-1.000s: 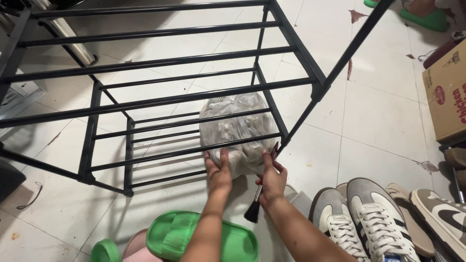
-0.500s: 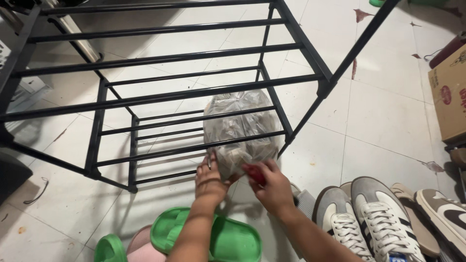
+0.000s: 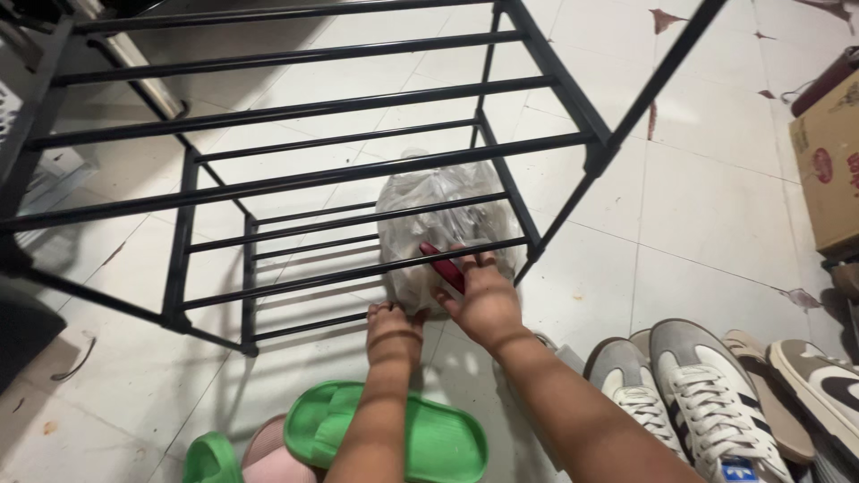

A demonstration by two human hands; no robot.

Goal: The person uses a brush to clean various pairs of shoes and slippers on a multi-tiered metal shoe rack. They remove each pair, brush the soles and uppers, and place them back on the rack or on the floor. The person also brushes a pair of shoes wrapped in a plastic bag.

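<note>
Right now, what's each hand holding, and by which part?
Right hand holds a red-handled brush by its handle, against the plastic bag. Left hand touches the bag's lower edge; grip unclear.

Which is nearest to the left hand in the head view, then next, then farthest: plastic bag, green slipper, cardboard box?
From the left hand:
1. Plastic bag: just ahead on the rack's bottom level, fingertips at its near edge.
2. Green slipper: on the floor below the forearm, toward the wearer.
3. Cardboard box: far right edge of the view.

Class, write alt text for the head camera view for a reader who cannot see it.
Two hands, left hand and right hand, press a clear plastic bag under a black metal rack on a tiled floor; the right holds a red handle.
</note>
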